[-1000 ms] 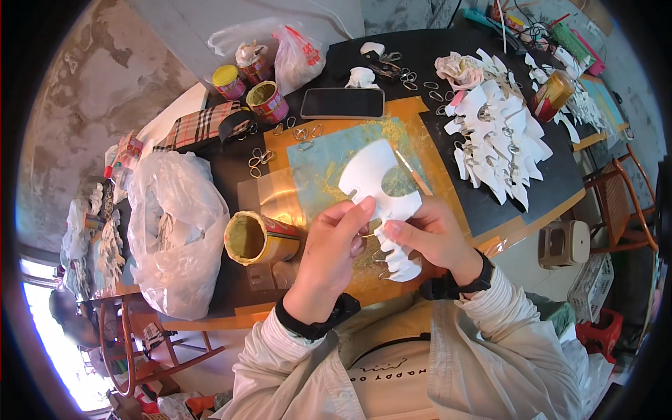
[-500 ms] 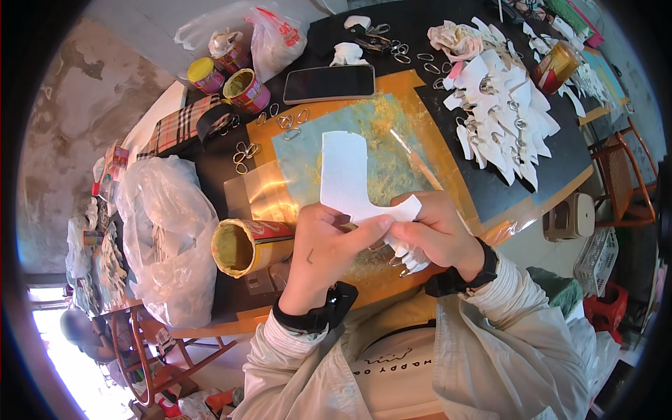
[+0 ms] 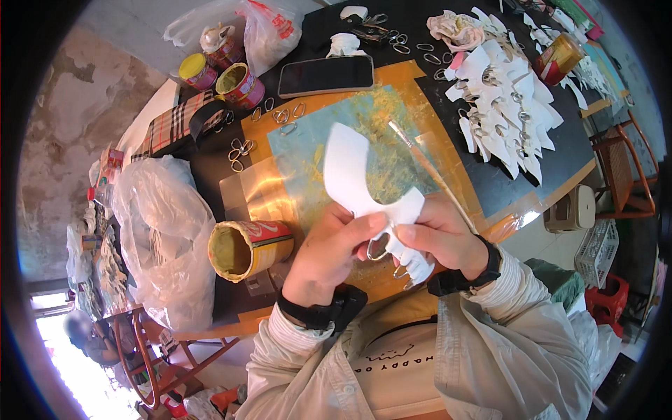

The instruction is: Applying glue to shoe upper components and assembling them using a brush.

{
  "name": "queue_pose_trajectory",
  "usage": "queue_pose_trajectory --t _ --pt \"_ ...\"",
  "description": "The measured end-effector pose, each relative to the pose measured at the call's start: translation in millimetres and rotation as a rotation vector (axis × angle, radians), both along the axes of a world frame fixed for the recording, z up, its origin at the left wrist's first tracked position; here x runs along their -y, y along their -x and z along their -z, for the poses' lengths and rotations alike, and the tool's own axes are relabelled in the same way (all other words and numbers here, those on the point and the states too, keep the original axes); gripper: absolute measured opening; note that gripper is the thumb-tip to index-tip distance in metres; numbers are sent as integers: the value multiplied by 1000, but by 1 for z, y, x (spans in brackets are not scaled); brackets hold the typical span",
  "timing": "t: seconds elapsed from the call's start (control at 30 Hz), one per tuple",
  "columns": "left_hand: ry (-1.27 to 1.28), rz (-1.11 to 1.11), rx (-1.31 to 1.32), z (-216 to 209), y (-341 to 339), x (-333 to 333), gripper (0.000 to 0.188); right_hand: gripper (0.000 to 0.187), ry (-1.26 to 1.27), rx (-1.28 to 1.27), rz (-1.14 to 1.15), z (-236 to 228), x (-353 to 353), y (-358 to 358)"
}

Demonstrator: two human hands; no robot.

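A white cut-out strap piece (image 3: 348, 164) with a curved edge stands up between my hands, its broad end pointing away from me. My left hand (image 3: 329, 245) is closed on it, thumb on top of the lower part. With thumb and fingers my right hand (image 3: 441, 234) pinches its narrower right side. A metal oval ring (image 3: 378, 247) sits at the piece's near edge, between the two thumbs. Below my right thumb hang more white pieces (image 3: 414, 266) with rings on them; my fingers partly cover these. A brush (image 3: 427, 164) lies on the stained blue mat (image 3: 301, 154) beyond my hands.
An open red-and-yellow can (image 3: 262, 241) lies on its side by my left hand, near a clear plastic bag (image 3: 164, 245). White pieces with rings (image 3: 500, 112) are heaped at right. A phone (image 3: 325, 75), loose rings (image 3: 283, 115) and tins (image 3: 240, 84) stand or lie farther back.
The white piece has tilted and bent, its broad end leaning left. My thumbs have moved apart, and a metal ring now shows between them. The view has shifted slightly.
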State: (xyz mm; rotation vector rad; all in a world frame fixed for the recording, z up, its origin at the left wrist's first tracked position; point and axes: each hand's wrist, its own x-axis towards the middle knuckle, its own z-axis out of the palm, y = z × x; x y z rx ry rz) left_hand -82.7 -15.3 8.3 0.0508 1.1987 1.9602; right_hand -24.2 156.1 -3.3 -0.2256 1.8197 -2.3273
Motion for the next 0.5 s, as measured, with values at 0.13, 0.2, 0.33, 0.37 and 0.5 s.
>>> queue_pose_trajectory --t 0.13,0.2,0.33,0.37,0.5 --pt "80 -39 -125 8 5 5 22 30 32 -71 -41 7 -3 8" --pt "97 -54 -120 7 4 3 21 27 95 -54 14 3 -1 7" --pt "143 -87 -143 8 6 4 21 19 -26 61 -3 -2 3 8" --pt "146 -67 -140 9 6 4 21 17 -8 111 -9 -3 6 8" --pt "134 -82 -96 15 5 3 22 17 -70 47 -19 -1 2 7"
